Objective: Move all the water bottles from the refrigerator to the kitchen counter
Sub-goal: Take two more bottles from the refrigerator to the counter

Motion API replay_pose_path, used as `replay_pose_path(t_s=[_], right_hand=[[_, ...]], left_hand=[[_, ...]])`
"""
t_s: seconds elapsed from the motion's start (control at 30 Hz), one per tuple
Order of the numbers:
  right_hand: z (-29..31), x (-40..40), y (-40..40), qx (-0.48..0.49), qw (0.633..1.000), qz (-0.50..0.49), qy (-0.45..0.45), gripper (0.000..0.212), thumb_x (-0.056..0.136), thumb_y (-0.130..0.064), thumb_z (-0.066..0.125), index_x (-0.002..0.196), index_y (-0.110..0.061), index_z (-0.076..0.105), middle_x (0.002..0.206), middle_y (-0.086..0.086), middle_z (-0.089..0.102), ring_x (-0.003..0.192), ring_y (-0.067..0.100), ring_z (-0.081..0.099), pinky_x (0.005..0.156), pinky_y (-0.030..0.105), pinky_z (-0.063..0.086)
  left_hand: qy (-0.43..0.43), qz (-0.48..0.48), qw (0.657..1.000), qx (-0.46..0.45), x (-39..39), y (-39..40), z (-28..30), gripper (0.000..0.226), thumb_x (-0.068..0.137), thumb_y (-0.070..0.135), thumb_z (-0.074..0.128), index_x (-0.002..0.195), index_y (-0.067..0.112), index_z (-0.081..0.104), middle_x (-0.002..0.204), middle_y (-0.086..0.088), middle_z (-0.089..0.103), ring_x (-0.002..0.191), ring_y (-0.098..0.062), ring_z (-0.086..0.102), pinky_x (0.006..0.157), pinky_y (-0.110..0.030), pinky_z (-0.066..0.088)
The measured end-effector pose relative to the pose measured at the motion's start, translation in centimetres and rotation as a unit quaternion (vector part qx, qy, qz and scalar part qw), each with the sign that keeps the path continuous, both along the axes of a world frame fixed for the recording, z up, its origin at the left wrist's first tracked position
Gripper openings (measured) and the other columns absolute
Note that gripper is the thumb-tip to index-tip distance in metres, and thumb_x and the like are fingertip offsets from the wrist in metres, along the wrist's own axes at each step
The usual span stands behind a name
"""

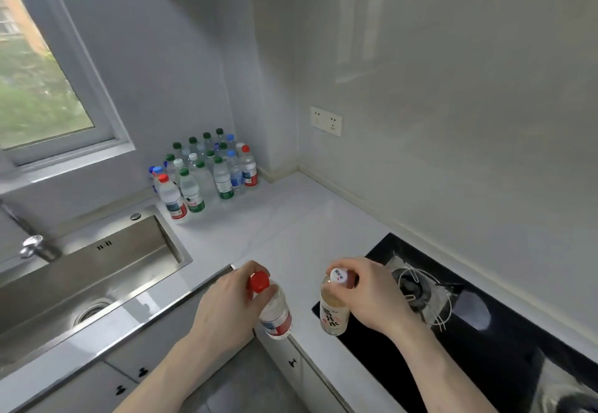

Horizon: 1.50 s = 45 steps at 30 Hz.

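Observation:
My left hand grips a clear water bottle with a red cap by its neck, over the front edge of the white counter. My right hand grips a bottle with a white cap and a label with red characters near its top. Both bottles are tilted slightly; I cannot tell whether their bases touch the counter. A cluster of several water bottles with green, blue, red and white caps stands in the far corner of the counter, against the wall.
A steel sink with a tap lies at the left. A black gas hob with a burner sits at the right. A wall socket is above the counter, a window at the left. Cabinet doors are below.

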State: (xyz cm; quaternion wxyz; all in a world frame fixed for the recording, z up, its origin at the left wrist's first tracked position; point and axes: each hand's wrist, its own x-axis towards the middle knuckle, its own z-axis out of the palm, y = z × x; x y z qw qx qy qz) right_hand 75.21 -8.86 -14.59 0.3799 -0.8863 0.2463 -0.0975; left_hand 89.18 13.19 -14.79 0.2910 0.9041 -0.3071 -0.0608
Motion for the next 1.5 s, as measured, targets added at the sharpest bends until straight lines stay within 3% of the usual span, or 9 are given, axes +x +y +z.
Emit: replay_pose_path(t_s=[0.27,0.4,0.7,0.83,0.97,1.23,1.37,1.5], right_hand=[[-1.0,9.9,0.7,-0.01,0.998,0.059,0.017,0.015,0.086,-0.047,0.075,0.099,-0.041,0.071,0.096,-0.021,0.069,0.09,-0.001,0.064,0.079,0.028,0.056],[-2.3,15.3,1.3,-0.008,0.998,0.062,0.029,0.018,0.085,-0.048,0.075,0.101,-0.041,0.071,0.097,-0.023,0.069,0.091,-0.001,0.065,0.08,0.028,0.057],[-3.8,28.8,3.2,-0.002,0.998,0.028,0.049,0.014,0.085,-0.045,0.077,0.097,-0.04,0.071,0.096,-0.022,0.068,0.092,-0.001,0.063,0.078,0.024,0.053],[-4.1,34.0,4.4,0.013,0.999,0.006,0.04,0.013,0.088,-0.041,0.076,0.101,-0.041,0.071,0.099,-0.023,0.067,0.094,0.001,0.062,0.082,0.026,0.053],[-4.1,38.1,5.0,0.016,0.999,-0.004,0.034,0.014,0.089,-0.039,0.075,0.103,-0.041,0.071,0.105,-0.02,0.066,0.099,0.003,0.06,0.084,0.027,0.051],[-4.2,45.3,4.6,0.011,0.998,0.016,0.061,0.015,0.088,-0.041,0.073,0.102,-0.043,0.069,0.107,-0.018,0.064,0.1,0.006,0.06,0.075,0.021,0.047],[-5.2,48.7,4.0,0.011,0.996,0.032,0.079,0.015,0.088,-0.042,0.073,0.102,-0.041,0.069,0.104,-0.016,0.065,0.099,0.007,0.06,0.081,0.027,0.052],[-6.1,51.8,3.8,0.011,0.994,0.052,0.096,0.017,0.09,-0.04,0.073,0.106,-0.04,0.07,0.104,-0.015,0.063,0.099,0.009,0.059,0.072,0.019,0.045]], left_hand=[[0.002,0.068,0.998,0.011,8.5,2.8,-1.8,0.021,0.093,0.058,0.063,0.1,0.039,0.056,0.087,0.019,0.063,0.083,-0.007,0.059,0.069,-0.029,0.05],[0.01,0.081,0.997,0.012,14.3,4.1,-2.6,0.021,0.092,0.057,0.064,0.101,0.039,0.057,0.086,0.02,0.064,0.082,-0.007,0.061,0.066,-0.028,0.051],[0.005,0.061,0.997,0.049,29.6,5.2,-3.8,0.023,0.093,0.057,0.063,0.106,0.039,0.056,0.091,0.016,0.064,0.083,-0.012,0.059,0.061,-0.023,0.04],[-0.011,0.041,0.996,0.079,36.7,5.5,-4.7,0.025,0.093,0.058,0.062,0.107,0.038,0.055,0.097,0.014,0.066,0.084,-0.017,0.06,0.067,-0.031,0.05],[-0.021,0.017,0.994,0.11,42.0,5.4,-6.1,0.029,0.095,0.055,0.061,0.114,0.034,0.055,0.107,0.009,0.069,0.086,-0.017,0.058,0.068,-0.03,0.046],[0.006,0.028,0.989,0.147,48.8,4.3,-8.7,0.029,0.096,0.054,0.059,0.115,0.033,0.053,0.112,0.006,0.07,0.097,-0.022,0.065,0.078,-0.036,0.055],[0.011,0.039,0.987,0.156,50.8,3.6,-9.4,0.028,0.097,0.052,0.057,0.116,0.033,0.052,0.113,0.006,0.07,0.098,-0.022,0.065,0.075,-0.034,0.052],[0.02,0.045,0.985,0.167,52.3,3.1,-10.0,0.032,0.099,0.052,0.057,0.123,0.032,0.051,0.119,0.004,0.069,0.1,-0.022,0.066,0.076,-0.032,0.053]])
